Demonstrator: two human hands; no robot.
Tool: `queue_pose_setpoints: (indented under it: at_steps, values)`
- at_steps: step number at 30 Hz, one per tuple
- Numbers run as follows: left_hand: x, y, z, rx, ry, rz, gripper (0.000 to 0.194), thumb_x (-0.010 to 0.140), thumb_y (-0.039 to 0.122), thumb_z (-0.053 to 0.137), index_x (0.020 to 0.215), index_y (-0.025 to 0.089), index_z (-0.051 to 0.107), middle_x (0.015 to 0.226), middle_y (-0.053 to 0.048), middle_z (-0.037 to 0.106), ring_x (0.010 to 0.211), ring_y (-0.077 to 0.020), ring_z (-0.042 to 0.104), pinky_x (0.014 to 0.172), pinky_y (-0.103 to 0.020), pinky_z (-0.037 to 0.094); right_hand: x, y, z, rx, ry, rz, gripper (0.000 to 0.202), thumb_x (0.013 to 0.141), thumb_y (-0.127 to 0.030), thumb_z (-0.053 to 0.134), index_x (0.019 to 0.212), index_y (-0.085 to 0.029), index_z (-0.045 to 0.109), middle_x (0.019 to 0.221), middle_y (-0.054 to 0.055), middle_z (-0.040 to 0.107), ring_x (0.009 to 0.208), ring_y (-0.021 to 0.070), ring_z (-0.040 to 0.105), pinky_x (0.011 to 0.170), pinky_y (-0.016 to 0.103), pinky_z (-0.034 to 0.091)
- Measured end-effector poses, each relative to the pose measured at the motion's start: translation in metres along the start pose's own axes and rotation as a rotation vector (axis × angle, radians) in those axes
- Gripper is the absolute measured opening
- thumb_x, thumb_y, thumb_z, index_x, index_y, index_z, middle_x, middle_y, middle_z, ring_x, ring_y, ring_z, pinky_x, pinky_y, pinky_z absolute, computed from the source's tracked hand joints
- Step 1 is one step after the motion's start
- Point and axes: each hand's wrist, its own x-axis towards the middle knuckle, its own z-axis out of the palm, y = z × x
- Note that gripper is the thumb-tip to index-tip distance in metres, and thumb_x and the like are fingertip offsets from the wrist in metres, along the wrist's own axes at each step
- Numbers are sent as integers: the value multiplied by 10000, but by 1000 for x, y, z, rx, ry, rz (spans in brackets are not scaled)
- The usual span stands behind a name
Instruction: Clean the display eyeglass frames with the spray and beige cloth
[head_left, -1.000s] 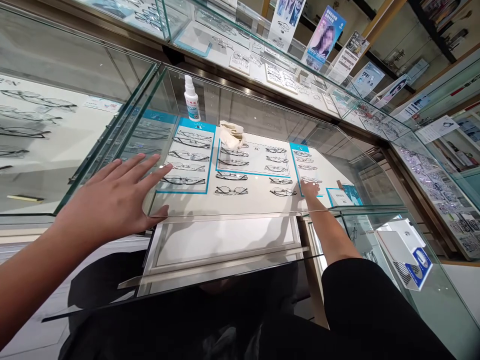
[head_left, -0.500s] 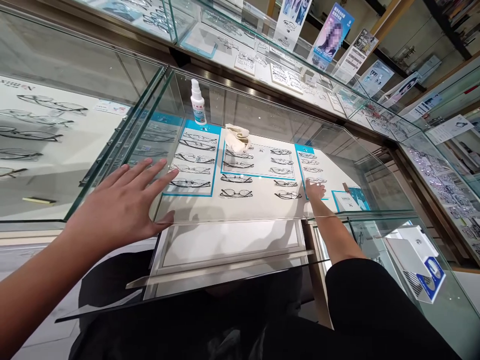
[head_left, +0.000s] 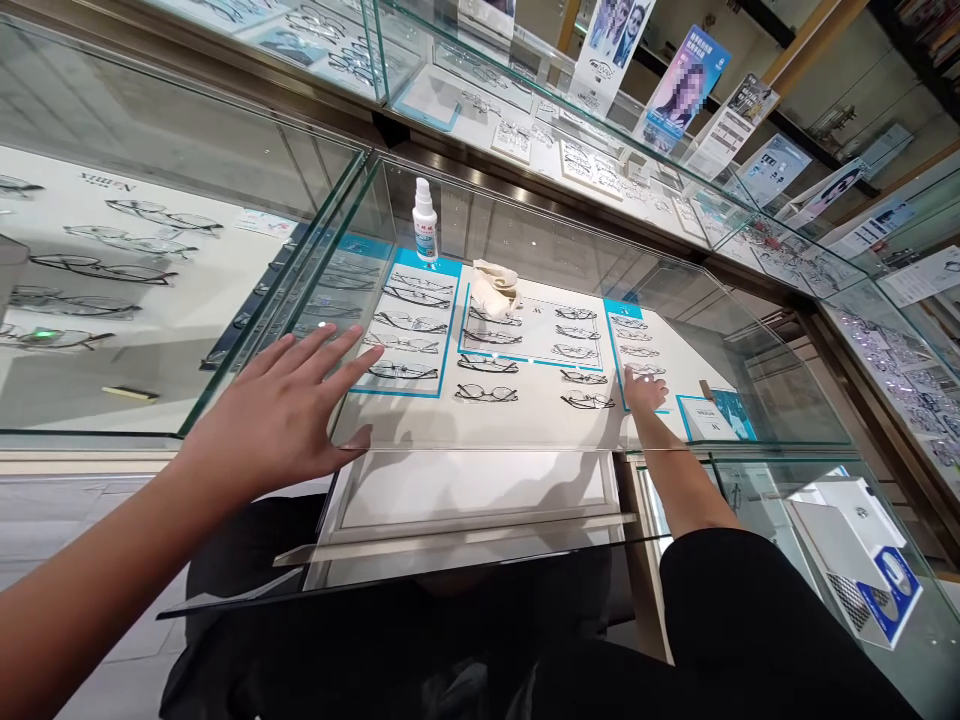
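My left hand point(head_left: 277, 410) is spread over the left part of a glass display case point(head_left: 487, 425), palm down and holding nothing. Farther off, my right hand point(head_left: 645, 388) reaches to the right side of the case, beside the lower end of a blue-edged panel point(head_left: 616, 308) of glasses; its fingers are apart with nothing visible in them. Rows of glasses point(head_left: 486, 393) lie between my hands. A white spray bottle point(head_left: 425, 222) stands upright at the back, and a crumpled cream cloth point(head_left: 495, 290) lies right of it, partly over a pair of glasses.
On the left is another glass case with glasses point(head_left: 105, 268) and a yellow-edged black bar point(head_left: 130, 394). Behind runs a higher case with upright cards point(head_left: 684, 90). A white and blue box point(head_left: 862, 560) sits at the lower right.
The view has shifted, so the cases and both hands appear farther right and slightly lower. My hands keep nearly the same poses over the case.
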Motion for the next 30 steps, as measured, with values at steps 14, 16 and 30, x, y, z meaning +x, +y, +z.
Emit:
queue_pose_setpoints:
  at_steps: [14, 16, 30]
  values:
    - [2, 2, -2, 11, 7, 6, 809, 865, 494, 537, 1585, 152, 400, 1701, -174, 311, 1601, -370, 233, 1299, -546, 187, -17, -8, -9, -37, 31, -138, 716, 1006, -638, 334, 1445, -97, 500, 1507, 264, 481, 1366, 411, 428, 1156, 568, 334]
    - [2, 2, -3, 14, 6, 5, 803, 864, 485, 537, 1580, 142, 413, 1695, -176, 324, 1598, -368, 242, 1298, -539, 189, -26, -15, -10, -48, 68, -214, 676, 1014, -604, 338, 1449, -106, 479, 1531, 254, 461, 1407, 398, 379, 1191, 563, 279]
    - [5, 4, -5, 79, -26, 1, 829, 869, 491, 536, 1593, 107, 407, 1678, -198, 350, 1576, -397, 280, 1267, -562, 219, -51, -25, -8, -63, -34, -365, 665, 999, -579, 369, 1488, -133, 433, 1561, 246, 421, 1396, 404, 391, 1158, 536, 341]
